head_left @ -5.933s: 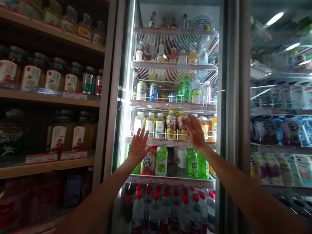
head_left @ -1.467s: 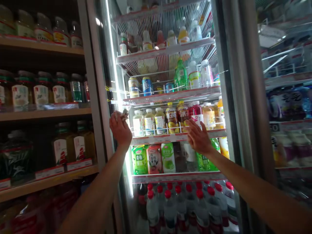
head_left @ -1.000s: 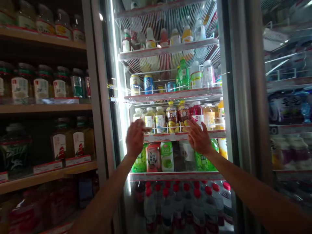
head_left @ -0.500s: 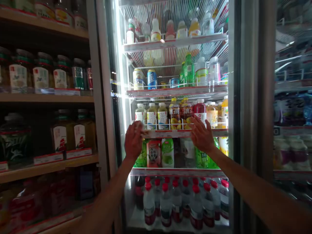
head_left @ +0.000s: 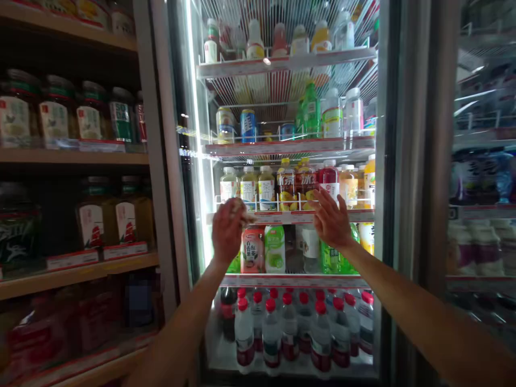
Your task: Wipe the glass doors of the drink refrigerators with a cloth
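Head view: the left hand (head_left: 226, 231) has its fingers closed around a crumpled pale cloth (head_left: 244, 214) (blurred, so its folds are hard to read), which shows in front of a shelf edge (head_left: 278, 217), just below the pale tea bottles (head_left: 248, 188). The right hand (head_left: 334, 217) holds nothing, its fingers spread apart near the red drink bottle (head_left: 329, 176), and I cannot tell whether it touches glass. Farther out, a red carton (head_left: 252, 251) stands beside a green carton (head_left: 274, 251), red-capped bottles (head_left: 271, 336) fill the bottom, and a wooden shelf (head_left: 48, 156) runs along the left.
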A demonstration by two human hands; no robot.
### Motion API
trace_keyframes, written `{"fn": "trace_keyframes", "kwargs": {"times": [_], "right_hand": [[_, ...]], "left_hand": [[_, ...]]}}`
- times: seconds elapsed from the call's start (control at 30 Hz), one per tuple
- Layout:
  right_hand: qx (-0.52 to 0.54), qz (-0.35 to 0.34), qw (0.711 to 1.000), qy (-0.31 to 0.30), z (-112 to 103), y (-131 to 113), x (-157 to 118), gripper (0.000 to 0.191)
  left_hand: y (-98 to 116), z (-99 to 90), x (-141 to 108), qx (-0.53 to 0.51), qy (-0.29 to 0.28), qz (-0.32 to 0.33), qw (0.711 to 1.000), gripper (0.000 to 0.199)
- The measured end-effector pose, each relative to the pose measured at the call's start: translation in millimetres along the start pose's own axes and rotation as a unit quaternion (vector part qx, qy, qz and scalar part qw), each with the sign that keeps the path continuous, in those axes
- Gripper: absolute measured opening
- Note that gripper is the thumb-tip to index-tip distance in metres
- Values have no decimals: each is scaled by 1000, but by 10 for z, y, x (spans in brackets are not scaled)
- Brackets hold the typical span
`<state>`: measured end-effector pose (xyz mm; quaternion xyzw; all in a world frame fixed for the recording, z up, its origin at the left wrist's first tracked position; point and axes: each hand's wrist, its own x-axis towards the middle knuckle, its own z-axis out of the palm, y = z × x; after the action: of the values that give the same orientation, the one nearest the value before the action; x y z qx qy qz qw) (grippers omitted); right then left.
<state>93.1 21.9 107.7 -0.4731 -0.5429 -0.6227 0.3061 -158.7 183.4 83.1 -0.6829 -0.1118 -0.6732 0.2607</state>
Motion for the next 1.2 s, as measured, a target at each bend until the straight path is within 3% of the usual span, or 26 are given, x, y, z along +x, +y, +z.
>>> {"fn": "trace_keyframes", "kwargs": {"times": [0.07, 0.13, 0.2, 0.27, 0.33, 0.4, 0.47, 0.53, 0.6, 0.67, 0.77, 0.83, 0.87, 0.93, 1.0, 1.07, 1.13, 1.2], "right_hand": [[1, -2, 1000, 5, 5, -5, 0, 40], [-4, 1, 1000, 9, 8, -9, -1, 39], [-1, 5, 1000, 7, 7, -10, -4, 40], [4, 5, 1000, 3, 3, -7, -8, 41], [6, 1, 1000, 1, -2, -1, -12, 42], [5, 2, 1000, -3, -4, 2, -16, 44], [9, 4, 1000, -7, 0, 1, -19, 46], [13, 7, 1000, -8, 8, -3, -22, 47], [13, 10, 1000, -5, 16, -6, -25, 46], [7, 10, 1000, -6, 20, -5, -28, 45], [2, 2, 1000, -4, 12, 4, -28, 44], [3, -2, 1000, -4, 2, 9, -26, 43], [4, -2, 1000, -5, -3, 10, -25, 43], [3, 1, 1000, -5, -8, 5, -22, 43], [1, 6, 1000, -2, -5, -7, -21, 43], [0, 14, 1000, 2, 4, -23, -24, 44], [-1, 23, 1000, 3, 11, -36, -32, 45], [-1, 26, 1000, 3, 14, -41, -47, 45]], "left_hand": [[-235, -106, 36, 42, 74, -105, 991, 40], [-218, -90, 39, 64, 113, -145, 981, 40], [16, 32, 2, 42, 84, -104, 990, 40], [300, 169, -54, 5, 20, -24, 1000, 42], [439, 220, -99, -14, -33, 49, 998, 42], [338, 138, -116, -11, -64, 74, 995, 43], [61, -33, -109, 11, -52, 27, 998, 44], [-201, -189, -101, 52, 12, -63, 997, 45], [-267, -232, -127, 77, 56, -107, 990, 46], [-84, -137, -201, 62, 36, -68, 995, 48], [379, 103, -344, 10, -53, 90, 995, 48], [520, 180, -389, -8, -95, 151, 984, 46], [495, 171, -386, -7, -100, 149, 984, 45], [287, 81, -331, 11, -72, 77, 994, 44], [23, -39, -249, 43, 1, -33, 999, 43], [-87, -99, -202, 68, 61, -110, 990, 44], [55, -59, -243, 64, 48, -95, 992, 47], [368, 46, -371, 30, -29, 8, 999, 50]]}}
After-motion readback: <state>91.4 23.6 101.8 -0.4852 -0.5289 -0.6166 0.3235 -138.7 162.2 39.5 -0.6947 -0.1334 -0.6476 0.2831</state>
